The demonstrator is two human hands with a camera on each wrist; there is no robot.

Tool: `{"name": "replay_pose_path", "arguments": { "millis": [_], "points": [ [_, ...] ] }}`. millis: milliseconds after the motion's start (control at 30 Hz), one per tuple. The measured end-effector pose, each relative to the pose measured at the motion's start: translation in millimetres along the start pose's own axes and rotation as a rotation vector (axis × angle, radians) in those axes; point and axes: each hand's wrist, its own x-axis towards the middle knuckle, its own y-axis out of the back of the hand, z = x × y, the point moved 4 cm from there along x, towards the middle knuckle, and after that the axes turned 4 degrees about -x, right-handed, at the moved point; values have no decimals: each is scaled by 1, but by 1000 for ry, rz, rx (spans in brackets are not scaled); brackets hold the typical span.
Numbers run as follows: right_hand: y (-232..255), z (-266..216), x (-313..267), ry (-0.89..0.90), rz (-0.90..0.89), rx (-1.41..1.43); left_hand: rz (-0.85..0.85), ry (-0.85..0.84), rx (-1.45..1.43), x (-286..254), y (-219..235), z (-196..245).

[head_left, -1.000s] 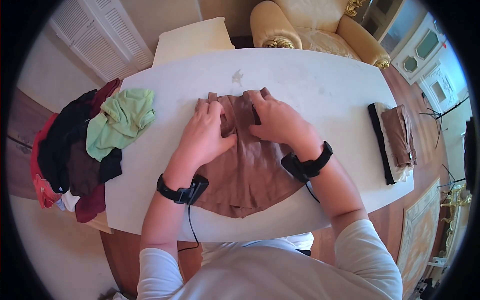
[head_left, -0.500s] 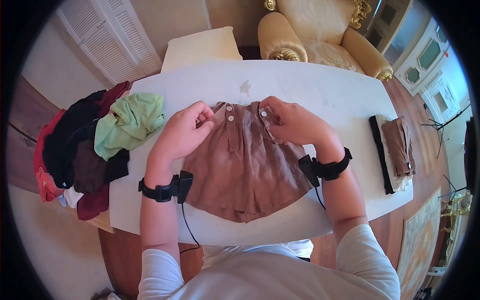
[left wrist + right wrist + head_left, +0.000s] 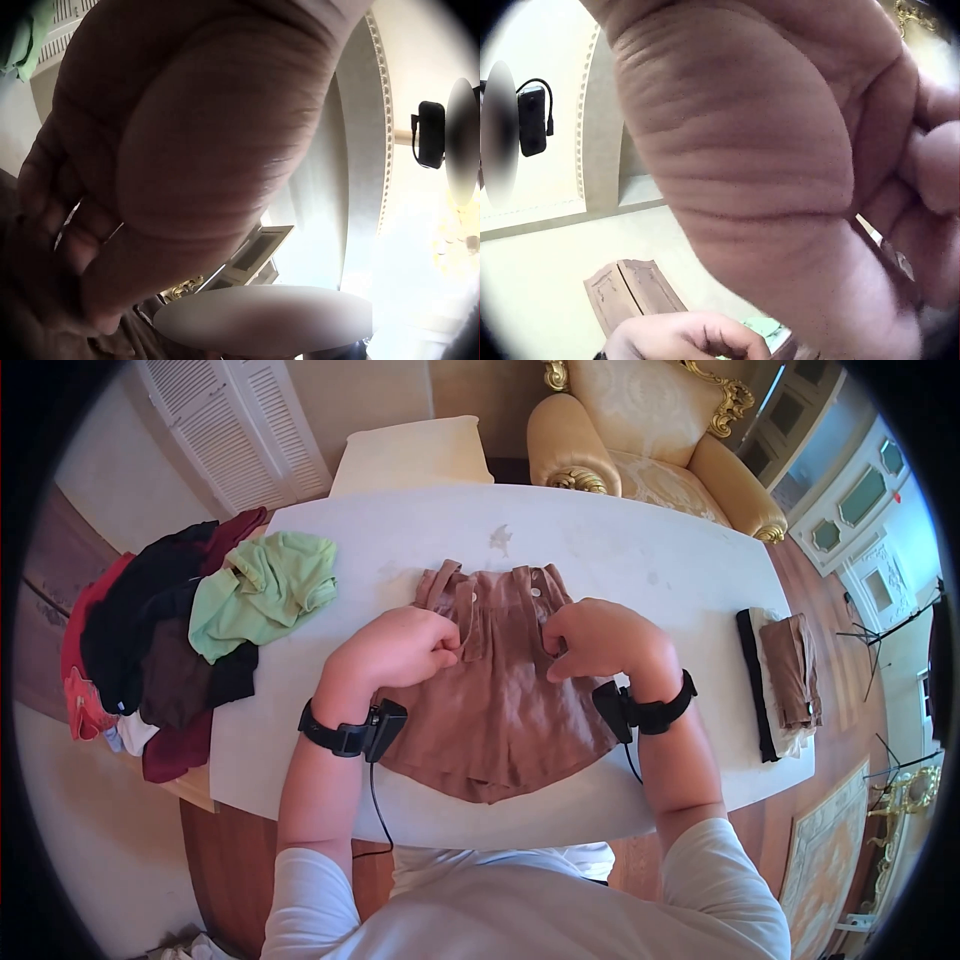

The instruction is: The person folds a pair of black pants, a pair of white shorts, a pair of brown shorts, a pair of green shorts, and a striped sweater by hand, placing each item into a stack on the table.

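A pair of brown shorts lies spread on the white table, its waistband toward the far side and its legs toward the person. Light buttons and fabric tabs show near the waist. My left hand pinches the fabric by the left tab, below the waistband. On the opposite side my right hand has its fingers curled on the cloth below a button. In the left wrist view the thumb and fingers meet on dark brown fabric. The right wrist view is mostly filled by the palm, which hides the pinched cloth.
A loose heap of clothes, with a green garment on top, lies at the table's left edge. Folded garments are stacked at the right. Beyond the white table stand a pale stool and a gold armchair.
Both hands have come down from the waistband onto the upper front of the shorts. The left hand moved out to the side, then back in to the left tab. The waistband now lies uncovered.
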Motion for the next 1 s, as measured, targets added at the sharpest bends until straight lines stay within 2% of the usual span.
{"name": "replay_pose_path", "arguments": {
  "millis": [133,267,367,467,533,567,633,667,733,867,933,1000],
  "points": [
    [-3,-2,7,48,3,10,-32,14,56,3,-5,-3],
    [5,-11,5,157,-22,219,-76,69,97,0,2,5],
    [-6,-3,12,167,22,196,125,-3,-61,1,5,0],
    [-9,9,17,82,76,137,326,53,-226,4,12,-2],
    [2,6,12,-29,69,197,516,64,-50,1,18,-3],
    [4,7,14,-41,153,188,608,72,40,-2,21,-2],
    [2,8,18,-66,324,174,528,209,-6,1,19,-10],
    [-2,9,21,-64,311,152,488,276,-28,2,19,-14],
    [-11,9,28,-58,287,106,461,288,-11,8,12,-24],
    [-14,-8,30,88,452,84,462,212,43,19,-3,-48],
    [-15,-23,30,116,542,62,450,203,35,19,-3,-47],
    [-20,-34,30,251,616,51,436,207,-4,16,1,-39]
  ]
}}
